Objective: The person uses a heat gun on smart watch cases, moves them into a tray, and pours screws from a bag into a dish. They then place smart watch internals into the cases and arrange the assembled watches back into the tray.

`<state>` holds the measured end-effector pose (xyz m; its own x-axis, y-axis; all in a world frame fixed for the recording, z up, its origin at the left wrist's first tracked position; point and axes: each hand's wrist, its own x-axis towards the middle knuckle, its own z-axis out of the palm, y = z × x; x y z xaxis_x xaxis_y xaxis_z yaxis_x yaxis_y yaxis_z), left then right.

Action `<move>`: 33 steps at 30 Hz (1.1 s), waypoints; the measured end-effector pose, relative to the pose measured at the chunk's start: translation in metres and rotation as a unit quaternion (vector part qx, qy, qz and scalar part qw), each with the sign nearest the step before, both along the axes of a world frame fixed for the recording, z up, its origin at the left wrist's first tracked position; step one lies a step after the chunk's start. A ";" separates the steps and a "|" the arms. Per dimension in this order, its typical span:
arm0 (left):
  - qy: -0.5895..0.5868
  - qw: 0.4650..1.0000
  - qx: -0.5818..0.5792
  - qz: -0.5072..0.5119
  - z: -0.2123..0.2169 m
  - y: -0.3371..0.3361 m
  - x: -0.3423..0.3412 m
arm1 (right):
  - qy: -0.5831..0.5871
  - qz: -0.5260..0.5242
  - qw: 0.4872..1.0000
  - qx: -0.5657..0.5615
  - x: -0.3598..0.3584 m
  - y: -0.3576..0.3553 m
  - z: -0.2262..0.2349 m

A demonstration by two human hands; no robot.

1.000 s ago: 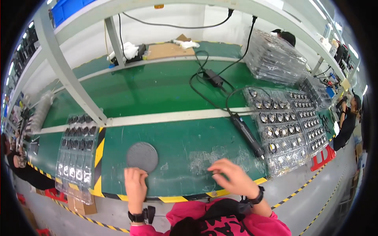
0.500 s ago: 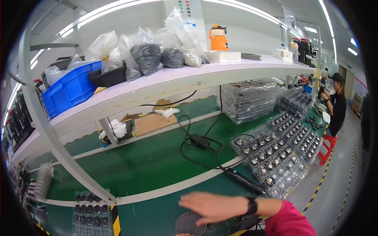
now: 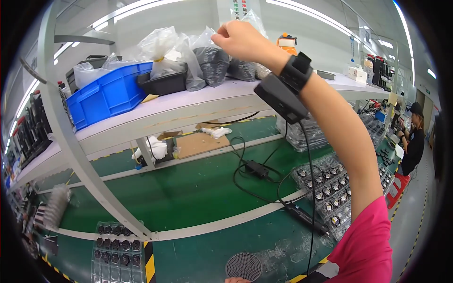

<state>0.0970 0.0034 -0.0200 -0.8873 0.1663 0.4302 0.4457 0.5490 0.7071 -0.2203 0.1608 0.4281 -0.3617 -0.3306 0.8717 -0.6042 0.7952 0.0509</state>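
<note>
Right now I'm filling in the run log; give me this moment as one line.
right hand: raised to shelf, at clear bag of dark parts | left hand: low, near round mesh disc | blue bin on shelf

Green bench, white shelf, blue bin

The work surface (image 3: 198, 188) is green with yellow-black striped edging (image 3: 149, 264); the shelf (image 3: 188, 108) is white; the crate (image 3: 106, 94) is blue; the sleeve (image 3: 373, 245) is pink; the round mesh disc (image 3: 244, 266) is grey; the wrist device (image 3: 282, 96) is black.

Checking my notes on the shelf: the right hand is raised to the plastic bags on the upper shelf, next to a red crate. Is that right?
Not quite. The head view shows the crate is blue, not red. The right hand is indeed raised to the plastic bags on the upper shelf.
</note>
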 end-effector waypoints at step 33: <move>0.012 1.000 0.007 0.001 -0.004 -0.007 -0.007 | 0.182 0.025 0.952 -0.245 -0.079 -0.043 -0.022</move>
<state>0.0903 -0.0035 -0.0238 -0.8772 0.1591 0.4530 0.4615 0.5394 0.7043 -0.2991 0.1177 0.4058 0.0002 0.1399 0.9902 -0.6552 0.7480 -0.1056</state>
